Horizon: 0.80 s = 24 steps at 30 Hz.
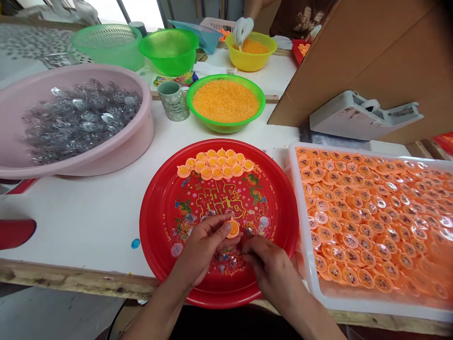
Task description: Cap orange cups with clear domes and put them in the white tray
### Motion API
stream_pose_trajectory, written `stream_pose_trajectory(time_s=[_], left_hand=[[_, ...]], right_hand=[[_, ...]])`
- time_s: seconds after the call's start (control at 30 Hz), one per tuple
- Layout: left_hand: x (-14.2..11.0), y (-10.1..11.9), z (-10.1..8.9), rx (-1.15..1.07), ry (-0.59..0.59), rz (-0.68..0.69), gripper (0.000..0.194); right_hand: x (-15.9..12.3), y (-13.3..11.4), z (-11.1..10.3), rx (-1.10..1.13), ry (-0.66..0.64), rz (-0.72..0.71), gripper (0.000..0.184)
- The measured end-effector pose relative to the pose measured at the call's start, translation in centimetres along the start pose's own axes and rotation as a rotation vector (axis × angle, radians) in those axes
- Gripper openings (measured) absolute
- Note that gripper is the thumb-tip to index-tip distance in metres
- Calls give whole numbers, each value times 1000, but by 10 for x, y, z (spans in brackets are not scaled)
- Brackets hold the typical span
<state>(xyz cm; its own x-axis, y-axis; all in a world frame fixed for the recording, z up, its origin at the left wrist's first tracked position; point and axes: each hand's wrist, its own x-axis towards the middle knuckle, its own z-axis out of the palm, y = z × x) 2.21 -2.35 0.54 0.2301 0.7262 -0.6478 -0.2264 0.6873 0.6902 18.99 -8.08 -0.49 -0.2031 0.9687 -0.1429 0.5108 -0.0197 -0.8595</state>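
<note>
The left hand (207, 241) pinches a small round orange plastic cup with a yellow-orange filling (232, 229) between thumb and fingers, above the near half of a wide round red plastic tray with printed decoration (152, 226). The right hand (274, 259) sits close beside it, fingers curled in over the tray's right side; whether they grasp anything I cannot tell. Matching filled orange cups (216, 163) stand packed in rows toward the tray's far rim, leaving a decorated stretch of tray floor between them and the hands, where small transparent plastic pieces (264, 222) lie scattered. The tray's near rim overlaps the wooden front edge of the table (88, 282). On the right, a shallow white rectangular plastic bin (354, 303) full of orange pieces crowds the tray, its wall just beside the red rim. Leftward there is more room: a broad stretch of white tabletop (95, 222) reaches to a large oval pink plastic basin (136, 146). Beyond the far rim, a narrower white strip separates the tray from a round green plastic bowl of orange granules (226, 126)
</note>
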Motion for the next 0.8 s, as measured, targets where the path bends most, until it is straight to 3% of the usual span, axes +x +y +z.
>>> stream_pose_trajectory(time_s=[0.07,0.17,0.3,0.47,0.6,0.7,0.8], left_hand=[[-1,0,1,11,19,-9,32],[-2,-1,4,63,40,19,26],[0,-2,5,67,49,14,24],[1,-1,4,82,6,1,26],[-2,-2,8,65,-43,39,22],[-3,-2,10,57,-103,27,22],[-4,-3,10,55,-120,9,24]], right_hand=[[0,-4,-7,14,27,15,33],[1,-11,-13,-65,-59,-23,53],[-2,-5,-12,-94,-14,12,59],[-8,12,-14,45,142,125,35],[-3,7,-19,446,152,270,12],[2,1,-22,696,128,320,18],[3,1,-22,758,135,334,20]])
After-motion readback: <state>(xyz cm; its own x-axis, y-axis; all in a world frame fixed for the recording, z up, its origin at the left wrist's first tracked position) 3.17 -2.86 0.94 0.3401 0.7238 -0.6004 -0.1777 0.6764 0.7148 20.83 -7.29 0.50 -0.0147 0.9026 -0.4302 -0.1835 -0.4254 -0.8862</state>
